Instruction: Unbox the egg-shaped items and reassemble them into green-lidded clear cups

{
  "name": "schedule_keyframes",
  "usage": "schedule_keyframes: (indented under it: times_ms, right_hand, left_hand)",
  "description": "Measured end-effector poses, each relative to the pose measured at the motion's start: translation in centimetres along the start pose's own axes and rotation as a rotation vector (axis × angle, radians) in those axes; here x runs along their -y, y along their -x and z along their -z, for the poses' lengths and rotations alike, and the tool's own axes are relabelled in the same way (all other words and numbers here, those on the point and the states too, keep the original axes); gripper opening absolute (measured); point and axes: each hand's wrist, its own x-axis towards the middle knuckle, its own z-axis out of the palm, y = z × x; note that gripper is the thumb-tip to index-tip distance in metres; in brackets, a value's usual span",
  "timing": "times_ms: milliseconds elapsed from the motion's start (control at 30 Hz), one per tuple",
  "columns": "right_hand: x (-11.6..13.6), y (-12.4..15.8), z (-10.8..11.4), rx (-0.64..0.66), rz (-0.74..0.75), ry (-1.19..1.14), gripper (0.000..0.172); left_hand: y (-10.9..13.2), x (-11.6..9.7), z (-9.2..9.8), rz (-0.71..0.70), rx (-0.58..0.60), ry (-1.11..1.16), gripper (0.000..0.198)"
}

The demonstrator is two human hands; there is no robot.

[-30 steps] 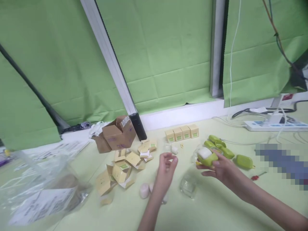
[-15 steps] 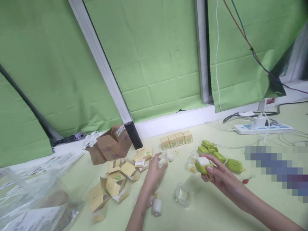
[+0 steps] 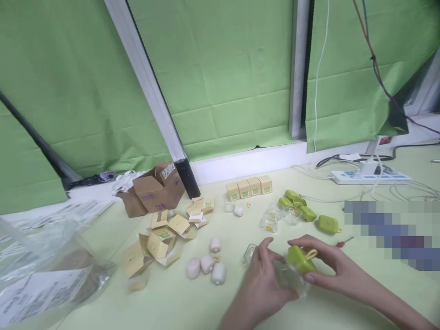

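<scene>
My right hand (image 3: pixel 332 268) pinches a small lime-green case (image 3: pixel 300 259) with a yellow loop, low on the table. My left hand (image 3: pixel 263 286) is closed around a clear plastic shell (image 3: pixel 288 277) pressed up against that case. A second clear shell (image 3: pixel 249 252) lies just behind my left thumb. Several white rounded cases (image 3: pixel 207 265) lie to the left of my hands.
More green cases (image 3: pixel 329 223) and clear shells (image 3: pixel 269 223) lie further back. A row of small tan boxes (image 3: pixel 250 187) stands near the wall, opened tan boxes (image 3: pixel 161 240) and a brown carton (image 3: pixel 156 190) lie at left, a plastic bag (image 3: pixel 44 270) at far left, a power strip (image 3: pixel 369 176) at right.
My left hand came back from the far small items and closed on a clear shell. My right hand drew the green case nearer and lower. The white insert on the case no longer shows.
</scene>
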Motion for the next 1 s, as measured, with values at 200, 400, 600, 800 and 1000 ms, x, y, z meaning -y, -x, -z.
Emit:
schedule_keyframes:
  times_ms: [200, 400, 600, 800, 1000]
  right_hand:
    - [0.0, 0.0, -1.5, 0.179, 0.081, 0.177, 0.053]
    - [-0.2, 0.1, -1.5, 0.158, 0.091, 0.178, 0.052]
    - [-0.3, 0.5, -1.4, 0.091, 0.112, 0.155, 0.052]
    - [-0.2, 0.3, -1.9, 0.110, 0.136, 0.200, 0.051]
    - [0.2, 0.3, -1.8, 0.129, 0.113, 0.202, 0.049]
  left_hand:
    - [0.0, -0.1, 0.0, -0.029, 0.002, -0.021, 0.100]
    - [-0.1, 0.5, -0.2, -0.051, -0.017, -0.024, 0.100]
    - [-0.2, 0.5, -0.2, -0.025, 0.005, -0.013, 0.104]
    - [-0.1, 0.4, -0.2, -0.037, -0.007, -0.052, 0.098]
    - [-0.1, 0.6, -0.3, -0.057, -0.017, -0.052, 0.096]
